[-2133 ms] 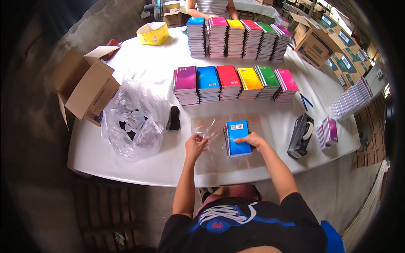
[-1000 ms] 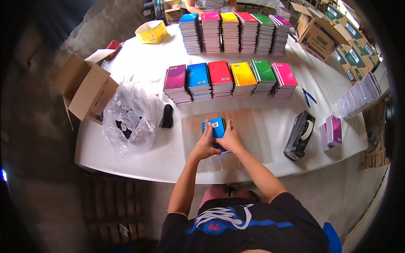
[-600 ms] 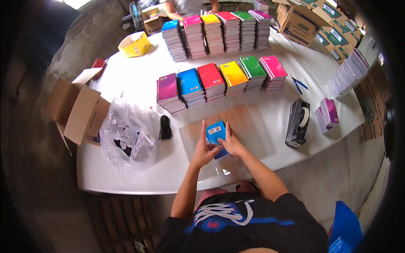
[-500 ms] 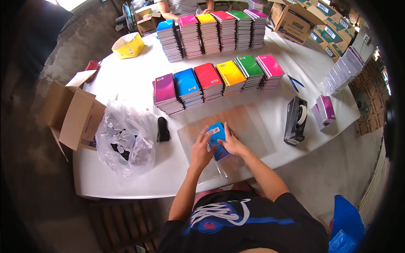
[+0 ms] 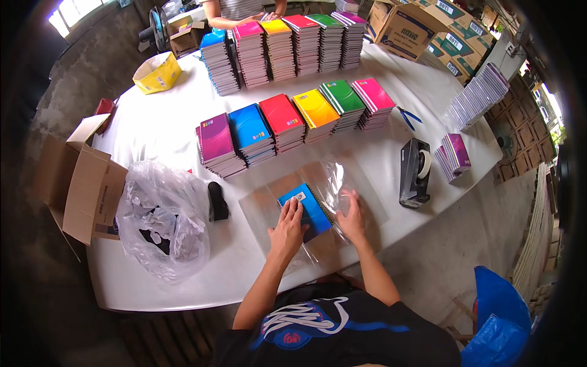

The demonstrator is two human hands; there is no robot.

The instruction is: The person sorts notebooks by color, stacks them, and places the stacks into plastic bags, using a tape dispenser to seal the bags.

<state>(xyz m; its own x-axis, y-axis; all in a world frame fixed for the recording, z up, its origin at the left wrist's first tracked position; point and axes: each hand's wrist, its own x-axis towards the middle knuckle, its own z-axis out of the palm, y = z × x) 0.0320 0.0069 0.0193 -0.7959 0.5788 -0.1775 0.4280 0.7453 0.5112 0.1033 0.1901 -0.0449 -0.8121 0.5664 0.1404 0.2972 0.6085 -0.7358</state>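
A blue spiral-bound notebook (image 5: 313, 215) with a small white label lies on clear plastic sheeting (image 5: 264, 199) at the table's near side. My left hand (image 5: 286, 232) rests on the notebook's left part, fingers stretched out and pressing lightly over the label's lower edge. Just right of its spiral edge, my right hand (image 5: 352, 217) has curled fingers at a raised, shiny fold of the clear plastic; the exact grip of the fingertips is hard to see through the film.
Behind stand two rows of notebook stacks (image 5: 282, 122). To the right are a black tape dispenser (image 5: 416, 174), blue-handled pliers (image 5: 408, 117) and small purple notebooks (image 5: 454, 156). A plastic bag (image 5: 164, 220), black object (image 5: 217, 202) and open carton (image 5: 92, 189) sit left. Another person's hands (image 5: 269, 16) show beyond.
My right hand has moved off the notebook to the right, and plastic there has risen into a fold. My left hand now lies flat on the notebook, which shows more fully and sits tilted.
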